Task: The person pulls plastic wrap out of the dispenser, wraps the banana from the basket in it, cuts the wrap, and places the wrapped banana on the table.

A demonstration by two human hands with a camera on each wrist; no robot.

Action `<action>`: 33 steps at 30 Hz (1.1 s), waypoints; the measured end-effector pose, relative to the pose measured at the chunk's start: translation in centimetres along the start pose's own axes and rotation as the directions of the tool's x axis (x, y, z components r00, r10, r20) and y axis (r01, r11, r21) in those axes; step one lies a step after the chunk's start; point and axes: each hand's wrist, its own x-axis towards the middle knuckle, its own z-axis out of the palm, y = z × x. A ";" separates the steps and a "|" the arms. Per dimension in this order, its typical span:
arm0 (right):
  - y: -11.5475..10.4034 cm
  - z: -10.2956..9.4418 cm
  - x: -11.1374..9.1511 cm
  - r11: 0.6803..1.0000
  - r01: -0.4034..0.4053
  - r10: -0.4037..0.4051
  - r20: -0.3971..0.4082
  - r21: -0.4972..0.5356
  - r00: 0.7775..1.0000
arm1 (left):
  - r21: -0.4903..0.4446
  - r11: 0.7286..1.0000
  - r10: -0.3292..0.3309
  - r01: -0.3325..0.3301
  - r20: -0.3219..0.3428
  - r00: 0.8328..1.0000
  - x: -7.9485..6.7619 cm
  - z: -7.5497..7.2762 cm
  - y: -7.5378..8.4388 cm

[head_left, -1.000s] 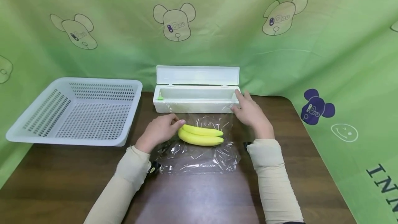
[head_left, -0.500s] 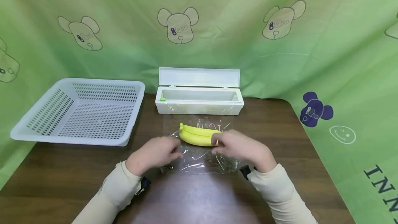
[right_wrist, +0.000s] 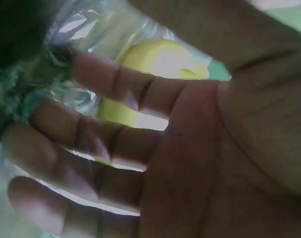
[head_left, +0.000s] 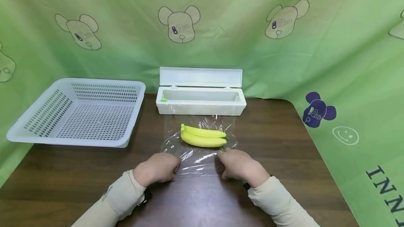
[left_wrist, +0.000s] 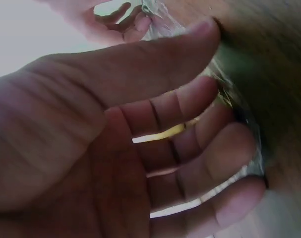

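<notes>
Two yellow bananas [head_left: 203, 140], joined at the stem, lie on a sheet of clear cling film [head_left: 197, 166]. The sheet runs forward from a white cling film box [head_left: 202, 110] whose lid stands raised. At the film's near left corner is my left hand [head_left: 159, 168], thumb and fingers loosely bent and apart, fingertips right by the film's edge in the left wrist view. My right hand [head_left: 241, 166] is at the near right side, just below the banana tips. Its fingers [right_wrist: 95, 134] spread loosely over crumpled film in the right wrist view, bananas behind them.
A white perforated plastic basket [head_left: 130, 129] stands at the left of the brown wooden table [head_left: 284, 171]. A green curtain [head_left: 233, 45] with bear prints hangs behind and along the sides. A small green piece [head_left: 163, 99] sits at the box's left end.
Both hands have come down from the bananas and the box to the film's near corners. The right hand left the box, passed over the banana tips and moved nearer. The bananas stayed put.
</notes>
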 end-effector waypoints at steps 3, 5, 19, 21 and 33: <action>-0.2 0.3 0.1 0.999 0.003 -0.005 -0.028 -0.045 1.000 | -0.013 1.000 0.026 -0.026 -0.005 1.000 0.1 -0.1 -0.2; -0.3 0.5 0.2 0.998 -0.005 0.003 -0.039 -0.067 0.999 | -0.024 0.999 0.034 -0.035 -0.005 0.999 0.1 -0.3 -0.4; 0.3 -1.0 -0.3 0.996 0.078 -0.080 -0.058 -0.039 0.995 | -0.082 0.996 -0.035 0.040 0.066 0.997 -1.1 -3.7 -0.7; 0.8 -1.1 -0.4 0.995 0.099 -0.101 -0.076 -0.027 0.992 | -0.075 0.996 -0.033 0.037 0.064 0.997 -1.3 -4.0 -0.6; 1.7 -4.2 -1.9 0.988 0.151 -0.141 -0.189 0.041 0.972 | -0.108 0.994 0.009 -0.009 -0.001 1.000 -2.4 -6.5 -1.0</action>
